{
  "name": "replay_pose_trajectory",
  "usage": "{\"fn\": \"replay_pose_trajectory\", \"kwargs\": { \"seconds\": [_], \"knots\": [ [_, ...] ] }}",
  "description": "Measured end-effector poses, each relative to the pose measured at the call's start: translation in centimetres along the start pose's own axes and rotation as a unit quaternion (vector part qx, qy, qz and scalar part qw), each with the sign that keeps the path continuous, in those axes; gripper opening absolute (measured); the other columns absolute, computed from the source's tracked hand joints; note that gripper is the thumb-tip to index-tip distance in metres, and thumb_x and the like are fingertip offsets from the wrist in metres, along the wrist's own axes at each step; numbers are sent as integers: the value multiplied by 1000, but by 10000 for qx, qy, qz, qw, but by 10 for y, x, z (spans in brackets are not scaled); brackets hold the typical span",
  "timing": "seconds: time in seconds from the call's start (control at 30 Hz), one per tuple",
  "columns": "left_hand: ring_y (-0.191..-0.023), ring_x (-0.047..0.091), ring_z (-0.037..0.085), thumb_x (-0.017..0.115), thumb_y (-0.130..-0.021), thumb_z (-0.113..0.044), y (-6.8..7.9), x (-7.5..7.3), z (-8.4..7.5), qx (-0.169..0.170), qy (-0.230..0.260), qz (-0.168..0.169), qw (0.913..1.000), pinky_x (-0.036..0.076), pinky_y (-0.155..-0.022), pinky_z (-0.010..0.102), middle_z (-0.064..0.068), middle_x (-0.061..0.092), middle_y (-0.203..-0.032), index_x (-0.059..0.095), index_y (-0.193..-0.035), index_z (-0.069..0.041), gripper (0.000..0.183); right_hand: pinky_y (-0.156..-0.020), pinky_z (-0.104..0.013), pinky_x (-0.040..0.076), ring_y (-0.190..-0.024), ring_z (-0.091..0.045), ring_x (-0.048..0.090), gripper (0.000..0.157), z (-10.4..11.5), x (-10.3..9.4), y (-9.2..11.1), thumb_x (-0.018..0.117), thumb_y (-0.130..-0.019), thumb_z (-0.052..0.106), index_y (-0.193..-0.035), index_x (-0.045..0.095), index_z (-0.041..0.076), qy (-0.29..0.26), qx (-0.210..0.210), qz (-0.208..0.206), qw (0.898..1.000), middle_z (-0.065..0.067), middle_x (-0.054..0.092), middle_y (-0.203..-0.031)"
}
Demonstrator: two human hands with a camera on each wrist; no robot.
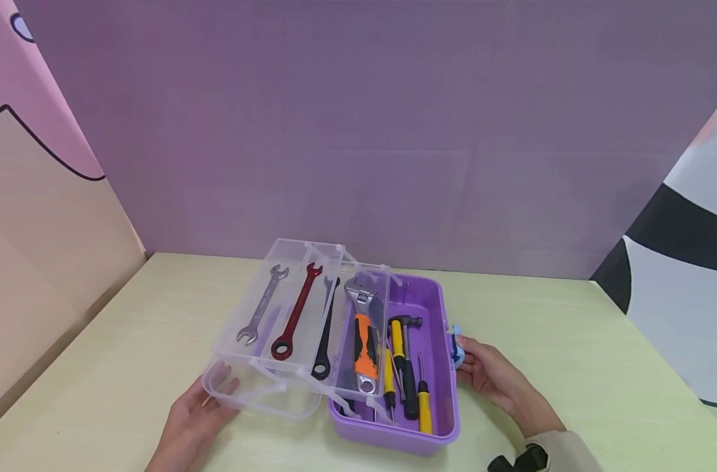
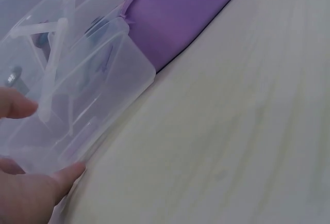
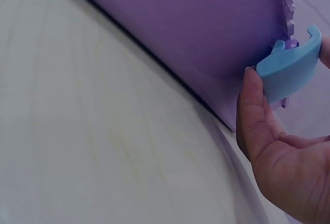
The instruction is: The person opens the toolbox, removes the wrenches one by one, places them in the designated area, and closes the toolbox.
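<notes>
A purple toolbox point(image 1: 394, 432) stands unfolded on the table, its clear trays point(image 1: 264, 357) fanned out to the left and its clear lid point(image 1: 288, 403) lowest at that side. My left hand point(image 1: 196, 416) grips the lid's left end; in the left wrist view its thumb point(image 2: 69, 177) lies along the lower edge. At the box's right side my right hand point(image 1: 494, 377) pinches the light blue latch point(image 3: 291, 72) between thumb and fingers. The trays hold a silver wrench point(image 1: 264, 305), a red wrench point(image 1: 296, 314), a black wrench point(image 1: 325, 334) and an orange-handled adjustable wrench point(image 1: 364, 341).
Inside the purple base lie a hammer point(image 1: 409, 373), a yellow screwdriver point(image 1: 424, 406) and other yellow-handled tools point(image 1: 389, 377). The pale wooden table point(image 1: 559, 341) runs back to a purple backdrop point(image 1: 394, 131). Printed panels point(image 1: 46, 249) stand at both sides.
</notes>
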State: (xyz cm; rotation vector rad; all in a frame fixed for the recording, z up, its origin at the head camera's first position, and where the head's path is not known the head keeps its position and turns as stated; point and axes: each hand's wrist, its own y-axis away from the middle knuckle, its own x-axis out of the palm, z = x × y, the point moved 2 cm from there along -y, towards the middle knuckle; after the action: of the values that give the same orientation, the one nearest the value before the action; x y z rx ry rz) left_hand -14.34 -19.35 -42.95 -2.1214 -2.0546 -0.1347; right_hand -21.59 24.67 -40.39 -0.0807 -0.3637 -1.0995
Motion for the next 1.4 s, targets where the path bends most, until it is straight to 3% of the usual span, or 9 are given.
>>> {"fn": "replay_pose_trajectory", "kwargs": {
  "seconds": [0.03, 0.2, 0.33, 0.53, 0.7, 0.93, 1.13, 1.27, 1.4],
  "knots": [
    [-107, 57, -6, 57, -87, 7, 0, 1, -1, -83, -233, -84, 9997, 56, -89, 18, -7, 51, -133, 17, -146, 11, 71, -85, -19, 58, -88, -3, 67, 28, 0, 0, 0, 40, -103, 25, -98, 66, 17, -16, -6, 7, 10000, 6, 72, -93],
    [-101, 55, -14, 62, -85, 8, 2, 5, -8, -317, -1080, -409, 9928, 54, -86, 11, 30, 29, -148, 22, -146, 8, 73, -84, -19, 58, -89, -4, 67, 28, -1, 0, 0, 40, -103, 25, -99, 66, 16, -50, -25, 53, 10000, 5, 72, -93],
    [-99, 53, -16, 65, -83, 7, 3, 7, -10, -134, -1466, -539, 9876, 51, -84, 6, 36, 33, -144, 27, -143, 11, 71, -85, -19, 58, -90, -4, 67, 29, -1, 0, 0, 39, -103, 24, -99, 66, 16, -75, -26, 77, 9999, 5, 72, -94],
    [-98, 50, -19, 70, -80, 5, 1, 8, -13, 107, -1902, -760, 9787, 46, -83, -1, 39, 42, -135, 35, -139, 13, 69, -84, -19, 58, -88, -3, 66, 25, -2, 0, -1, 41, -103, 26, -99, 64, 17, -15, 50, -88, 9999, 6, 71, -93],
    [-99, 46, -22, 71, -79, 5, 1, 7, -13, 41, -1855, -825, 9792, 43, -85, -3, 38, 39, -139, 35, -138, 14, 70, -84, -19, 58, -88, -4, 67, 25, -4, -1, -2, 41, -103, 26, -100, 64, 17, 2, 27, -71, 10000, 6, 72, -93],
    [-101, 46, -22, 71, -78, 7, 1, 7, -10, 353, -1871, -833, 9782, 42, -86, -4, 42, 38, -136, 37, -135, 17, 68, -85, -19, 58, -89, -4, 67, 25, -6, -2, -3, 40, -103, 25, -101, 63, 17, -55, 1, 19, 10000, 5, 72, -94],
    [-100, 43, -23, 73, -78, 5, 2, 10, -11, 111, -1956, -911, 9764, 41, -87, -5, 38, 39, -138, 37, -137, 14, 69, -85, -19, 58, -90, -4, 67, 27, -6, -3, -2, 39, -103, 25, -100, 65, 17, -51, -23, 84, 9999, 6, 72, -95],
    [-108, 46, -16, 74, -78, 2, 3, 10, -14, -96, -2145, -942, 9721, 41, -88, -4, 35, 41, -140, 37, -138, 10, 70, -86, -20, 58, -91, -5, 67, 28, -3, -3, -1, 39, -103, 24, -101, 66, 17, -49, -10, 158, 9999, 5, 72, -95],
    [-125, 48, 10, 74, -79, -1, 4, 8, -16, -263, -2363, -934, 9668, 41, -89, -3, 33, 40, -141, 36, -139, 8, 71, -88, -21, 58, -92, -5, 68, 30, 3, 0, 0, 38, -104, 23, -101, 67, 16, 160, -22, 277, 9995, 5, 73, -96]
  ]
}}
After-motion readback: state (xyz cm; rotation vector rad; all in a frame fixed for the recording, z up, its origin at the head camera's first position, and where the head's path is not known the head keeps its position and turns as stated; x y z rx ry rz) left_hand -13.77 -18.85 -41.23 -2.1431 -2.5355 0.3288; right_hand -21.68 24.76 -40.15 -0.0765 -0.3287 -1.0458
